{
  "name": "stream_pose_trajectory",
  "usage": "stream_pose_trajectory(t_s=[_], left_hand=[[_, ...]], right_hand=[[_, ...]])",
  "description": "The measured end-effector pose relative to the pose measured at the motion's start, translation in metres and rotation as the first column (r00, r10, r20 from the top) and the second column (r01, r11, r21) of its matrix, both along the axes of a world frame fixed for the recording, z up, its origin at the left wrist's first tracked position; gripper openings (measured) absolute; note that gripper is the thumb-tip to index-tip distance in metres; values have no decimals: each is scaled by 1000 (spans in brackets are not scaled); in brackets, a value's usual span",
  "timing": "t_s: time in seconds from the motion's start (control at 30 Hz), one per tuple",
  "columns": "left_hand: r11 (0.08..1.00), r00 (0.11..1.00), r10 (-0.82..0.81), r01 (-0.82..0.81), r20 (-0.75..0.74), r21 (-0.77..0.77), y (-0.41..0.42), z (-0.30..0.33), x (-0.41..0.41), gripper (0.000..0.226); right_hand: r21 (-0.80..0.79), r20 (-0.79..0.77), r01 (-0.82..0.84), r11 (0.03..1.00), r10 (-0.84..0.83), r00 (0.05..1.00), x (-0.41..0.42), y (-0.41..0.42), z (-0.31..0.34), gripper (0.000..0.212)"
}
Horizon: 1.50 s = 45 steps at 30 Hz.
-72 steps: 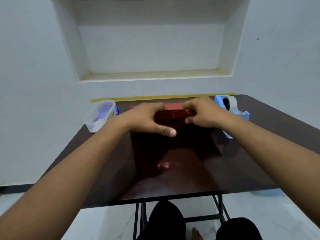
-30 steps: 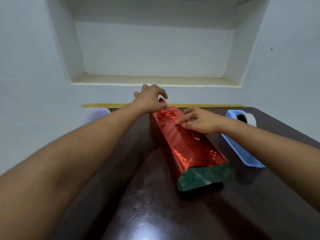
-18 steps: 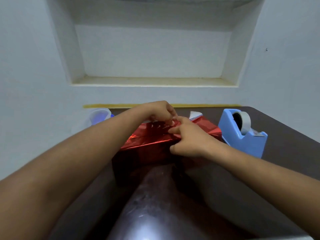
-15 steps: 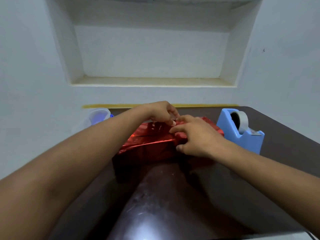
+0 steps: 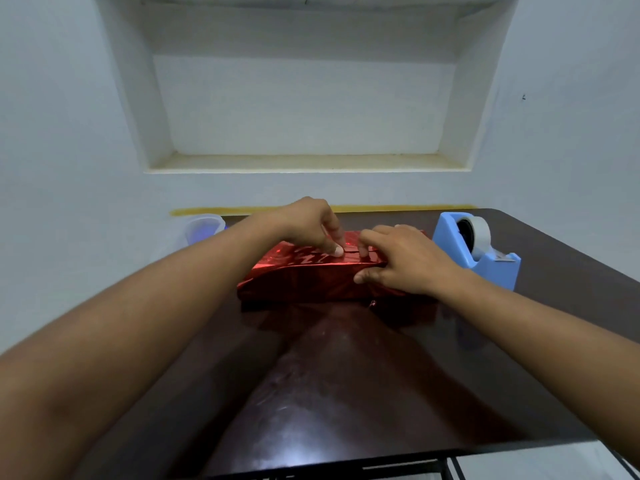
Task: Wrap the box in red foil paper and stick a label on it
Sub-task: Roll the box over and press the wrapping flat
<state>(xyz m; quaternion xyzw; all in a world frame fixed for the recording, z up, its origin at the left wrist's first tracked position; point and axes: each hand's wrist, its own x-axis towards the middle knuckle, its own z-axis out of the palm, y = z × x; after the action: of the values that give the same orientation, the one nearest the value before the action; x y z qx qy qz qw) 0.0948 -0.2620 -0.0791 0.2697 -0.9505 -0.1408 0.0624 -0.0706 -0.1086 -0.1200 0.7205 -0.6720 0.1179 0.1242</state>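
The box wrapped in red foil paper (image 5: 304,282) lies crosswise on the dark table (image 5: 346,393), near its far edge. My left hand (image 5: 308,223) reaches over the top of the box, and its curled thumb and fingertips pinch the foil at the seam on the top face. My right hand (image 5: 405,261) covers the right part of the box. Its fingers lie over the top, right beside the left fingertips, and its thumb presses the front face. The right end of the box is hidden under that hand. No label is in view.
A blue tape dispenser (image 5: 460,251) with a white roll stands just right of the box. A clear plastic container (image 5: 202,228) sits at the table's far left corner. A wall with a recessed niche rises behind the table.
The box was turned from lengthwise to crosswise. Since then both hands have stayed on its top seam, and the right hand has spread further over the right end.
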Motion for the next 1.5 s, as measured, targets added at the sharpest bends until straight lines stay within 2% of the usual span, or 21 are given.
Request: stream_pose_trajectory(t_s=[0.13, 0.4, 0.57, 0.67, 0.77, 0.9, 1.03, 1.1, 1.23, 1.43, 1.5], left_hand=[[996, 997, -23, 17, -71, -83, -2, -8, 4, 16], [972, 998, -49, 41, -29, -230, 3, -15, 6, 13], [955, 997, -58, 39, -58, -295, 5, -18, 6, 9], [954, 994, -73, 45, -85, -296, 6, -21, 8, 17], [956, 987, -122, 88, -108, -280, 10, -20, 11, 36], [897, 989, -94, 33, -117, -441, 10, -22, 10, 26], [808, 984, -172, 119, -38, -577, 16, -26, 18, 25], [809, 986, -167, 134, -4, -573, 12, -30, 22, 30], [843, 993, -72, 13, -89, -538, -3, -42, 31, 45], [914, 985, 6, -75, -172, -398, 7, -47, 42, 39], [936, 982, 0, -66, -187, -347, 12, -43, 46, 48]], right_hand=[[-17, -9, 4, 1000, -4, 1000, 1, -1, -3, 43], [56, 60, 8, 998, -11, 998, -2, 2, 2, 53], [111, -22, 31, 993, -29, 999, -4, 3, 11, 67], [101, -56, 49, 994, -43, 997, -4, 0, 12, 69], [76, -74, 42, 996, -36, 997, -5, 1, 13, 72], [82, -68, 34, 996, -28, 997, -4, 1, 16, 74], [80, -56, 37, 996, -33, 998, -7, 2, 13, 73], [83, -45, 54, 995, -50, 998, -8, 3, 11, 72], [81, -4, 95, 992, -96, 995, -11, 6, 11, 73], [82, 31, 79, 994, -82, 996, -12, 7, 9, 70], [82, 33, 74, 994, -77, 996, -12, 7, 8, 70]])
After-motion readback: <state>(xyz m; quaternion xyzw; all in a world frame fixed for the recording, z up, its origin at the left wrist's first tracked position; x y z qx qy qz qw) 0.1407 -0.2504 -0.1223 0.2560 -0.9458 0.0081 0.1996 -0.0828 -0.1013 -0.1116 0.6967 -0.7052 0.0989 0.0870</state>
